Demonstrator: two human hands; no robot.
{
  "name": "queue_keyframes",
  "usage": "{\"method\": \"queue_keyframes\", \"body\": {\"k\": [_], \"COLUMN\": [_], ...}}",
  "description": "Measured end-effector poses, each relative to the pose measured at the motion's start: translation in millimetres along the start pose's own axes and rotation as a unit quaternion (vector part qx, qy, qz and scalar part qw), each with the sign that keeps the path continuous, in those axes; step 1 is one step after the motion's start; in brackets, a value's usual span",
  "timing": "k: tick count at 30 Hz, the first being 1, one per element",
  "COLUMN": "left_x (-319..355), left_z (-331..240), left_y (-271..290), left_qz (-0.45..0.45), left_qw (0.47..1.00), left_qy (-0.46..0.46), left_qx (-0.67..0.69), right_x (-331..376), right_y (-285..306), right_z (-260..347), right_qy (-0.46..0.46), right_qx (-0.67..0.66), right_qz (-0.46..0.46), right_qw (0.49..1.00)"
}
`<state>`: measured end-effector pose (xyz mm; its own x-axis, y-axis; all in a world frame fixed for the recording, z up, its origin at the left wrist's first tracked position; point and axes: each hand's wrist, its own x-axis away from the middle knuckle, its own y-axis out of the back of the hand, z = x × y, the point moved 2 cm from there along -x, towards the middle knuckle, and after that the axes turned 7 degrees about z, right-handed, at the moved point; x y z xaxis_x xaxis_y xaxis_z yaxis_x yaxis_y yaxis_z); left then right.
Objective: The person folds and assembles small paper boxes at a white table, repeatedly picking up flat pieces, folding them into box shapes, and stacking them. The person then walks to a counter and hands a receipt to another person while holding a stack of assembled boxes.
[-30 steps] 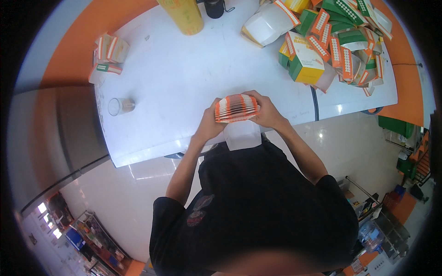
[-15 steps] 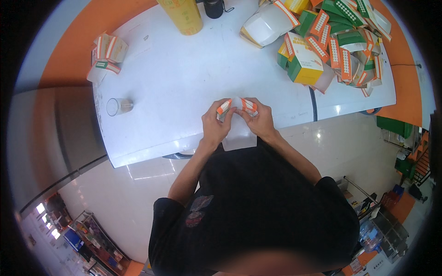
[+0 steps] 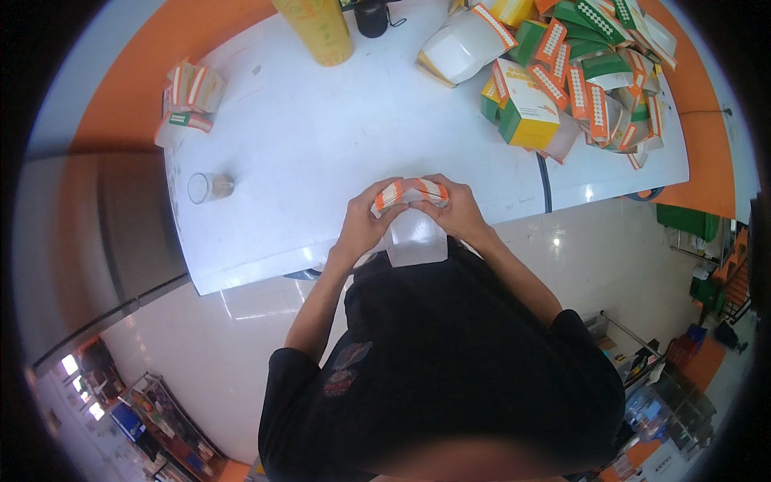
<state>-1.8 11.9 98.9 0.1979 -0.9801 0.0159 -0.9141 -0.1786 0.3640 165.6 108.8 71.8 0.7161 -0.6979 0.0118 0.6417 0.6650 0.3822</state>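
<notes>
Between my two hands, at the near edge of the white table, is a paper food box [image 3: 417, 233] with orange-and-white striped flaps and a plain pale inner face. My left hand [image 3: 369, 213] grips its left flap, fingers behind and thumb in front. On the other side my right hand [image 3: 459, 207] holds the right flap in the same way. The striped top bends in an arch between the hands, while the pale panel hangs toward my black shirt. The fingertips behind the flaps are hidden.
A heap of green, orange and yellow paper boxes [image 3: 594, 88] covers the far right of the table [image 3: 321, 136]. At left lie a clear glass [image 3: 210, 187] and a few striped boxes [image 3: 193, 90]. A yellow cup [image 3: 321, 36] and a black cylinder [image 3: 371, 18] stand at the back.
The striped flaps, upright and apart before, now lie closer together in a flatter arch. My left hand has shifted slightly left and down, and the pale panel shows more.
</notes>
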Motion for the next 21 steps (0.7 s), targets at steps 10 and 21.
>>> {"method": "queue_keyframes", "body": {"k": [10, 21], "left_x": [6.8, 15.8], "left_z": [16.4, 66.0], "left_y": [0.0, -30.8], "left_qz": [0.039, 0.083], "left_qw": [0.993, 0.930], "left_qy": [-0.021, 0.232], "left_qx": [0.110, 0.272], "right_x": [-4.1, -17.5], "right_y": [14.3, -5.0], "right_z": [4.6, -38.3], "right_qy": [-0.043, -0.133], "right_qx": [-0.041, -0.226], "right_qz": [0.091, 0.150], "right_qw": [0.994, 0.953]}}
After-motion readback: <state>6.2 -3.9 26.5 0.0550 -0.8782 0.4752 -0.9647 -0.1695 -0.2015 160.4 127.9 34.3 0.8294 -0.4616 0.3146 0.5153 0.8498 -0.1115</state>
